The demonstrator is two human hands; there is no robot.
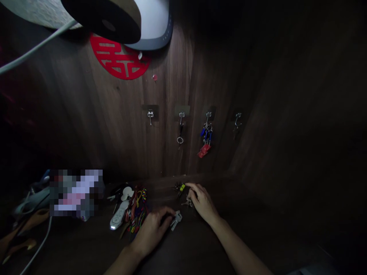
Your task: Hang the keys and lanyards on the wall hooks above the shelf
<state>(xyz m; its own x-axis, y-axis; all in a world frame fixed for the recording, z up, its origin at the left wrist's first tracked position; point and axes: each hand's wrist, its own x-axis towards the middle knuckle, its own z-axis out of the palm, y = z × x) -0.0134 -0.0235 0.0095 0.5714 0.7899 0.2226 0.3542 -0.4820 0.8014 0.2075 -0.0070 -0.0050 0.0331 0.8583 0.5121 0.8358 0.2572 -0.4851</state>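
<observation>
The left hand's (151, 231) fingers (168, 212) were curled down, their tips touching a bunch of silver keys (176, 220) that lay on the dark wooden surface (200, 248). In the dim light I could not tell whether they were grasping the keys or only resting against them. The right hand (203, 203) lay just beyond, back upward. Its fingers (191, 186) were stretched forward, with the tips at a small key bunch with a yellow-green tag (180, 187) close to the foot of the wall. A darker clump of keys (187, 202) sat by its thumb, between the two hands; whether the thumb pinched it could not be made out.

To the left of the left hand lay a tangle of coloured lanyards (138, 208). Beside it were a long white fob (119, 215) and a pale round-eared tag (126, 193).

On the wood-panelled wall above, four metal hooks ran in a row. The first hook (150, 114) was bare. The second hook (181, 114) carried a dark strap ending in a ring (180, 139). The third hook (208, 114) bore blue-capped keys with a red tag (206, 137). What hung on the fourth hook (237, 116) was too dark to tell. Higher up, a red paper-cut character (119, 59) was stuck to the wall, partly covered by a white rounded device (155, 23). A pale cable (37, 46) slanted across the upper left corner.
</observation>
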